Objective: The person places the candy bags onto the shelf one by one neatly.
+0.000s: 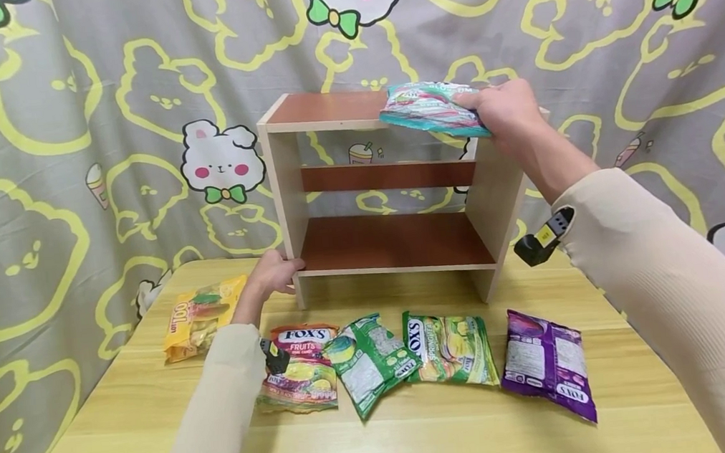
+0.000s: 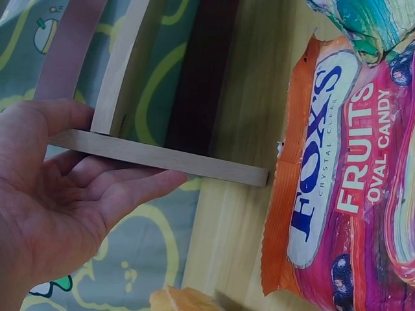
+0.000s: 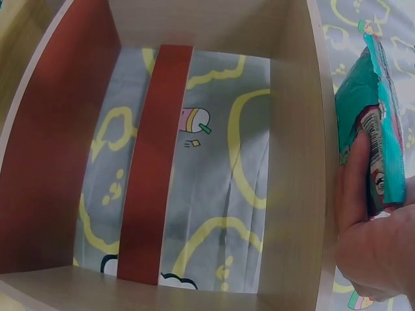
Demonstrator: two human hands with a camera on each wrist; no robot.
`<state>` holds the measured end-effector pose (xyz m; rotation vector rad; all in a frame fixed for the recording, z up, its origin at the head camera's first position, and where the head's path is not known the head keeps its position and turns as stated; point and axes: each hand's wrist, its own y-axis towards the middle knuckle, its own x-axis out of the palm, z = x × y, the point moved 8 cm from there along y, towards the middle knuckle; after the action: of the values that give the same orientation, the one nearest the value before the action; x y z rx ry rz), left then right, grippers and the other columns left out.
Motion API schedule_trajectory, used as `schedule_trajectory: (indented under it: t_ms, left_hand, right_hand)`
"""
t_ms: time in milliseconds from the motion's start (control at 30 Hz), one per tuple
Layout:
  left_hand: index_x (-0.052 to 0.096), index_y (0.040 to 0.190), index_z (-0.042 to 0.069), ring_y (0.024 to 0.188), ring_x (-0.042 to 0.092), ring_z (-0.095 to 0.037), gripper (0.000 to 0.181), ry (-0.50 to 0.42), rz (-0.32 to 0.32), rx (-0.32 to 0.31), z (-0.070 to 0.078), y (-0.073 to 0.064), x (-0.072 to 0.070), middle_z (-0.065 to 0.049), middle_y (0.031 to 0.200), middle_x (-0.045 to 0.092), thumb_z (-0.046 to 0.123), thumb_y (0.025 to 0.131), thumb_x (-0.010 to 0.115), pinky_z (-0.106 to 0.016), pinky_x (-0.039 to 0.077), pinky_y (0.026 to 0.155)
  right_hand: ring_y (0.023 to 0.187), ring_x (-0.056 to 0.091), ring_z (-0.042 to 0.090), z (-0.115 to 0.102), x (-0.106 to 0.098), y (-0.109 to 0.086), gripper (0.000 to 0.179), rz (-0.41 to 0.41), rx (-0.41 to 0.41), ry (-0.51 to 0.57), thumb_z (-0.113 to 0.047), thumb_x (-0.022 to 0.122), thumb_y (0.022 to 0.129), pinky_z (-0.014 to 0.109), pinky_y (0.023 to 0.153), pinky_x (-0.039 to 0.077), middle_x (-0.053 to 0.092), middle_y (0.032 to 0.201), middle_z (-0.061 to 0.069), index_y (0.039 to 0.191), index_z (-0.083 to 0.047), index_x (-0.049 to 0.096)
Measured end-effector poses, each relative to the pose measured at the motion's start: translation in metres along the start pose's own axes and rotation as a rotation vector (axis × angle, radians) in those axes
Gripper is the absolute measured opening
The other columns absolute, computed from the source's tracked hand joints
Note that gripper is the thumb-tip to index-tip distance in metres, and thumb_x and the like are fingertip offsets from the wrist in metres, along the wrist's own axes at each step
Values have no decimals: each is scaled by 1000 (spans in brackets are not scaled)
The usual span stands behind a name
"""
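In the head view my right hand point(image 1: 510, 109) holds a teal candy bag point(image 1: 433, 109) over the front of the small wooden shelf's top. The right wrist view shows that bag point(image 3: 369, 123) with fingers under it, beside the top board. My left hand point(image 1: 272, 272) grips the left side panel of the shelf point(image 1: 284, 190) near its lower board. Up close in the left wrist view, the thumb lies on one side of the panel point(image 2: 162, 157) and the fingers on the other. The shelf stands upright on the table.
Along the table point(image 1: 356, 450) in front of the shelf lie an orange-red Fox's fruits bag point(image 1: 307, 379), two green bags point(image 1: 374, 362) point(image 1: 460, 347) and a purple bag point(image 1: 549, 361). A yellow candy bag point(image 1: 205, 319) lies at the left. Behind hangs a patterned curtain point(image 1: 154, 137).
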<state>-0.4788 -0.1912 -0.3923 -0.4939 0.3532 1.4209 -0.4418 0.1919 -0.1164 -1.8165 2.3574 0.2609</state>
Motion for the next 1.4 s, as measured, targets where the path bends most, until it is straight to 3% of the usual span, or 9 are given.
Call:
schedule_trajectory:
  t_ms: [367,533,667,767,967,1067,1200,1300,1400]
  left_hand:
    - [58,128,-11,115,62,-41,43,12,4,-1,1,-1,0,-30,130,59,22,100,55,-41,64,79]
    - [57,130,-11,116,62,-41,44,16,-1,-2,2,-2,1,-30,131,59,22,101,55,-41,64,80]
    - [57,128,-11,115,62,-40,44,18,-1,-11,2,-2,1,-28,130,59,22,100,55,-41,64,80]
    - [58,127,-11,114,62,-39,43,19,2,-16,2,-3,1,-28,129,59,23,100,55,-40,64,80]
    - [58,127,-10,113,62,-38,43,14,4,-14,2,-2,1,-27,128,59,23,100,55,-41,64,81]
    - [59,125,-10,112,62,-37,42,17,4,-16,1,-3,1,-26,128,59,23,100,56,-41,64,81]
    - [60,122,-9,110,62,-36,40,15,3,-18,1,-2,1,-25,126,59,24,100,56,-41,64,80]
    - [60,122,-9,110,62,-36,40,12,5,-16,1,-2,1,-26,126,59,23,99,56,-40,64,79]
    - [60,122,-9,110,62,-36,40,16,9,-19,1,-2,1,-26,127,59,23,99,56,-39,64,79]
  right_hand:
    - [62,68,5,0,-1,2,53,-8,12,-9,-35,76,90,15,61,55,66,75,-5,133,-7,61]
    - [64,70,10,0,4,0,60,-92,38,65,-32,71,94,23,61,61,67,83,0,146,-8,51]
    - [69,71,11,-2,9,-4,65,-170,44,59,-34,63,99,31,64,64,63,103,5,155,-12,39]
    - [74,70,10,-2,9,-9,66,-196,17,-43,-41,57,101,27,69,63,59,112,5,156,-11,38]
    - [82,72,8,-8,5,-23,74,-262,-112,-370,-56,41,103,15,79,54,61,111,3,155,-4,37]
    - [95,70,15,-13,-2,-30,81,-208,-188,-511,-60,34,103,27,95,52,57,129,13,158,-1,26]
    - [138,46,33,-23,-9,-43,85,-73,-285,-667,-59,29,102,50,118,36,31,160,24,162,-3,7]
    - [151,27,39,-32,-5,-54,82,-17,-380,-736,-55,31,104,56,123,26,26,164,24,162,-3,5]
    - [147,34,43,-39,6,-68,74,20,-511,-796,-49,35,105,59,120,30,37,157,27,161,-3,18]
